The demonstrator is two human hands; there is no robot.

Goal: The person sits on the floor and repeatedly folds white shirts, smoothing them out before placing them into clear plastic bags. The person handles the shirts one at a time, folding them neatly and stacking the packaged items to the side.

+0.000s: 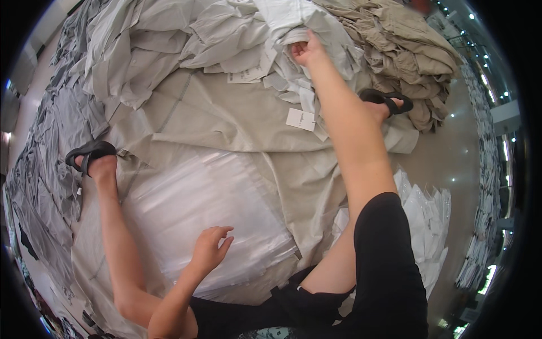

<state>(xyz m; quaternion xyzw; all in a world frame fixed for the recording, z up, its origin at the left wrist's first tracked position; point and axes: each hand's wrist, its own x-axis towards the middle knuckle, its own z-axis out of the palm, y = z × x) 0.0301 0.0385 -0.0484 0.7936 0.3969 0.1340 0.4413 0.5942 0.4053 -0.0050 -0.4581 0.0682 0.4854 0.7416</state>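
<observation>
My right hand (304,52) reaches far forward, fingers curled at the folded edge of a white garment (285,17) at the top of the view. Paper tags hang around it, among them a white tag (300,119) lying below the hand on the beige cloth. My left hand (212,248) hovers close to my body over a stack of clear plastic bags (197,195). Its fingers are loosely bent, with the thumb apart, and it holds nothing. The exact grip of the right fingertips is partly hidden.
A large beige cloth (226,121) covers the floor between my legs. Grey garments (45,169) heap at the left, tan garments (401,51) at the far right. Bagged white garments (426,226) lie beside my right leg. My feet wear black sandals (90,150).
</observation>
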